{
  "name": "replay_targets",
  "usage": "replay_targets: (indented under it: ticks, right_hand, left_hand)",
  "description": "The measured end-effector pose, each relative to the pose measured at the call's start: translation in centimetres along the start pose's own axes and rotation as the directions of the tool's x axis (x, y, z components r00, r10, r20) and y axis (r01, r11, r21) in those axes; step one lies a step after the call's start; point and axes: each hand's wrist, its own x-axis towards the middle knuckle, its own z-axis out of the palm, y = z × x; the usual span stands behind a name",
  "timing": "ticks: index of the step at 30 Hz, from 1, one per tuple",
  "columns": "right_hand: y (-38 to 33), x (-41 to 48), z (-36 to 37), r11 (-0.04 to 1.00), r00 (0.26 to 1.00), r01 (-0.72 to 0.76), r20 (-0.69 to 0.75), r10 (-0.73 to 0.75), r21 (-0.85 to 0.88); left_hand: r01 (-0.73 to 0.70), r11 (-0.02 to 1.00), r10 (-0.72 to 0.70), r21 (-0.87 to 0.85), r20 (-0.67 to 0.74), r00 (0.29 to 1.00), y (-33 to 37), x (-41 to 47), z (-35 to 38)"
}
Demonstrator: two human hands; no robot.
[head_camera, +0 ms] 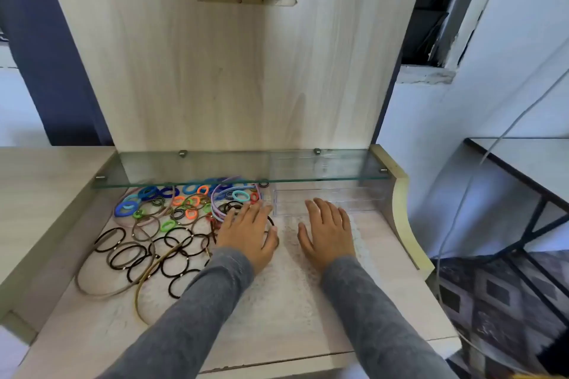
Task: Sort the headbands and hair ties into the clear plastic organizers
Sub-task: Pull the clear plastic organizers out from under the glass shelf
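Both hands lie flat, palms down, on the pale wooden bench (385, 311), fingers spread and grasping nothing. The left hand (246, 232) rests at the right edge of the pile of hair ties (160, 252), its fingertips touching the black loops and the stacked pastel headbands (217, 209). The right hand (328, 232) lies just beside it, apart from the pile, its fingertips close to the front wall of the clear organizer (326, 198). The organizer stands under the glass shelf (197, 168), just right of the headbands. Thin brown headbands (144, 283) lie among the black ties, left of the left hand.
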Motion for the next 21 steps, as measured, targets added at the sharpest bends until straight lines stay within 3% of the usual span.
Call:
replay_targets:
  ticks: [8,21]
  right_hand:
    - [2.8,1.2,-1.1,0.997,0.999,-0.051,0.012,0.052,-0.062]
    - [4.5,2.0,-0.7,1.0,0.998,-0.015,0.069,0.016,-0.021]
  left_hand:
    - [-0.001,0.994,-0.016,0.112,0.151,0.988,1.2,1.4,3.0]
    - [0.025,0.994,-0.04,0.109,0.139,0.989,1.0,1.7,4.0]
